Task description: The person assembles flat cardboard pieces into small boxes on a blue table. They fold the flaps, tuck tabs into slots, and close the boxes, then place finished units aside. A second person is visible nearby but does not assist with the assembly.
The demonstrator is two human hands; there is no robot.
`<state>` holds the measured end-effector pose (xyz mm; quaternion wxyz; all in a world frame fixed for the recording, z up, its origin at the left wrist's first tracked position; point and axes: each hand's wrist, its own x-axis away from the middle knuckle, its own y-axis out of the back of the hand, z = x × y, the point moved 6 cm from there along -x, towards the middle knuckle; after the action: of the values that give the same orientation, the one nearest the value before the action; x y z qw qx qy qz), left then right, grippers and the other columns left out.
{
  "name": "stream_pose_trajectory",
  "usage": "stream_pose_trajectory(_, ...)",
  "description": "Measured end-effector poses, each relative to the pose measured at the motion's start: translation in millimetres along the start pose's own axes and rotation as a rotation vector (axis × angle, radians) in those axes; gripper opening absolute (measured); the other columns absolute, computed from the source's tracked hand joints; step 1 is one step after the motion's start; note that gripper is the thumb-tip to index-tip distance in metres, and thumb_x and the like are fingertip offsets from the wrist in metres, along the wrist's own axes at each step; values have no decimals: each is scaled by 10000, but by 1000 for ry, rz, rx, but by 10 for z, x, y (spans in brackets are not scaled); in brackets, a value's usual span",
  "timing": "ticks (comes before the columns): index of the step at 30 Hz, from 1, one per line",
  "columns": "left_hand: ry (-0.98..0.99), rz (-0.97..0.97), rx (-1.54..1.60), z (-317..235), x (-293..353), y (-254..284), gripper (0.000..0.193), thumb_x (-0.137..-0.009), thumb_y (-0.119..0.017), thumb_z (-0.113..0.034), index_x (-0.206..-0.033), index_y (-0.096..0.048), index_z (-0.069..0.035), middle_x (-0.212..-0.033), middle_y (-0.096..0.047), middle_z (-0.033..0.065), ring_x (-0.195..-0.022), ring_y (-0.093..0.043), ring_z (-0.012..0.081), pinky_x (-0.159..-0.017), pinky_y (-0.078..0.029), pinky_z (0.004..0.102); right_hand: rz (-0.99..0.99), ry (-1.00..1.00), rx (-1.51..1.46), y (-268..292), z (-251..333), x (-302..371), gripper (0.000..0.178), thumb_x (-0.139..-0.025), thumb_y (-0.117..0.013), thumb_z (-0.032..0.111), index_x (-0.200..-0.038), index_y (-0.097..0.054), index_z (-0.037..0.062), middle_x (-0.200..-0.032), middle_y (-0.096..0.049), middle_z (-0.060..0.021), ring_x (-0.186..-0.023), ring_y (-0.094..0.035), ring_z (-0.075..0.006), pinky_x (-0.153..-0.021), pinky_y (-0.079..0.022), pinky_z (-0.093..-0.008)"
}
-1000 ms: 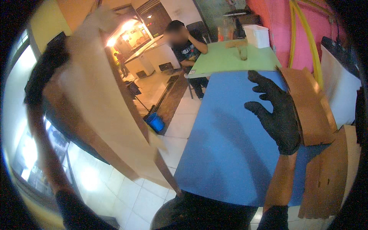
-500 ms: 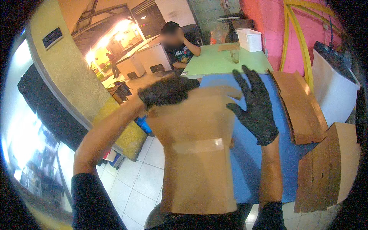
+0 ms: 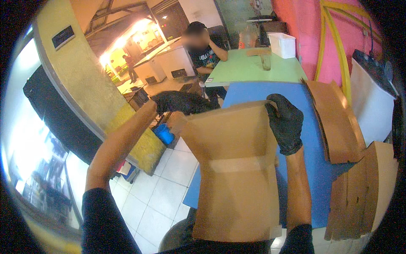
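Observation:
A partly folded brown cardboard box (image 3: 237, 194) stands propped in front of me, over the near left part of the blue table (image 3: 262, 91). A pale, shiny strip like clear tape crosses its middle crease. My left hand (image 3: 184, 103), in a black glove, is at the far left edge of the cardboard; its fingers are dark and blurred, so its grip is hard to make out. My right hand (image 3: 286, 125), gloved in black too, pinches the far right corner between thumb and fingers. The side panel below that hand is folded up.
Flat cardboard pieces (image 3: 338, 122) lie along the blue table's right side, with more cardboard (image 3: 355, 194) nearer me. Behind, a green table (image 3: 249, 70) holds a glass (image 3: 265, 62) and a white bin (image 3: 282, 45). A person (image 3: 205, 51) sits there. A blue bucket (image 3: 163, 133) stands left.
My right hand has gone from spread fingers beside the cardboard to pinching its far right corner. The cardboard has shifted right in the view, and its far edge is straighter.

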<state>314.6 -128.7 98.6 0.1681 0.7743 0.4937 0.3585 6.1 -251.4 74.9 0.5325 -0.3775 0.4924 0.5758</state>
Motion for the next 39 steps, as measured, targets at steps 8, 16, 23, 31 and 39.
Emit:
stream_pose_trajectory(8, -33, 142, -8, -309, -197, -567, 632, -951, -653, -367, -1466, -436, -72, -1359, -574, 98, -1159, -578, 208, -980, -505, 353, 116, -151, -77, -16, -89, 1, 174, -830, -693, 11, -996, -662, 53, -935, -693, -142, -829, -695, -320, -750, -548, -350)
stream_pose_trajectory(16, 201, -160, -376, -328, -76, -591, 659, -902, -642, -529, -1307, -590, -12, -1268, -634, 190, -1219, -562, 307, -1054, -421, 407, 173, -325, -406, -191, -244, 98, 297, -826, -636, -1, -1116, -679, 41, -1029, -714, -122, -950, -685, -255, -880, -535, -359)
stream_pose_trajectory(23, 214, -227, -483, -167, 84, -458, 576, -898, -683, -437, -1281, -611, -13, -1253, -646, 190, -1178, -598, 320, -1032, -453, 426, 422, -463, -772, -414, -424, 255, 372, -803, -632, -30, -1171, -644, 21, -1076, -704, -92, -1003, -659, -195, -905, -524, -329)
stream_pose_trajectory(31, 173, -487, -654, -154, 92, -317, 530, -910, -675, -405, -1219, -632, 23, -1207, -649, 231, -1138, -620, 360, -1013, -473, 431, 154, -619, -541, -251, -725, 253, 325, -907, -583, 23, -1230, -621, 38, -1191, -660, -114, -1077, -633, -217, -958, -500, -351)
stream_pose_trajectory(39, -10, -401, -640, -889, -188, -707, 570, -907, -673, -443, -1230, -620, 24, -1196, -658, 226, -1057, -648, 375, -946, -494, 454, 503, 155, 142, -203, 558, 23, 416, -902, -643, 341, -1253, -620, 118, -1229, -636, -133, -1165, -574, -321, -1082, -357, -530)
